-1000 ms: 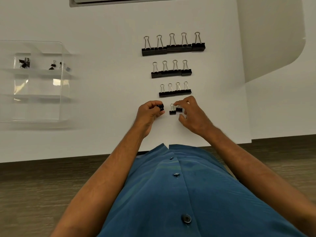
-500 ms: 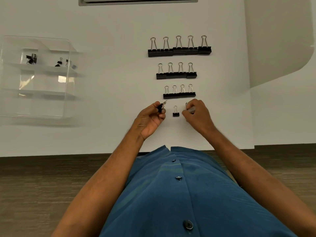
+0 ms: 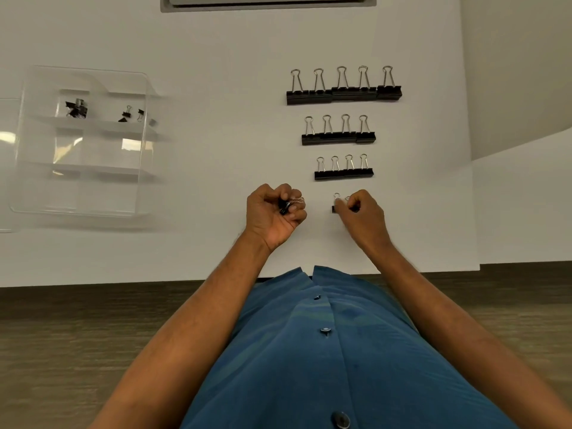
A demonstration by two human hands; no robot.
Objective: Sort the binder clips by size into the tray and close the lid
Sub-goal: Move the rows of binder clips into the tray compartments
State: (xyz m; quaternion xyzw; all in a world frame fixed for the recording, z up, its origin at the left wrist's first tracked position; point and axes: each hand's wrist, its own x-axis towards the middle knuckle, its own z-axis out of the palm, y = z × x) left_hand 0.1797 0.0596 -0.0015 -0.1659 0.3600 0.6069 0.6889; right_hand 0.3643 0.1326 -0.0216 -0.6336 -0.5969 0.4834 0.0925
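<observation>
Black binder clips lie in three rows on the white table: a large row (image 3: 343, 92), a medium row (image 3: 338, 137) and a smaller row (image 3: 343, 173). My left hand (image 3: 274, 213) is closed around a tiny clip (image 3: 286, 205) whose wire handles stick out to the right. My right hand (image 3: 360, 216) pinches tiny clips (image 3: 335, 204) on the table just below the smaller row. A clear plastic tray (image 3: 31, 187) with dividers sits at the left, its lid open; a few tiny clips (image 3: 76, 108) lie in its far compartments.
A grey device edge (image 3: 266, 3) runs along the table's far side. A second white surface (image 3: 523, 196) adjoins at the right. The table's near edge meets a dark wood floor below my blue shirt.
My left hand has lifted a tiny clip and drawn it left, away from the others. My right hand has shifted onto the remaining tiny clips.
</observation>
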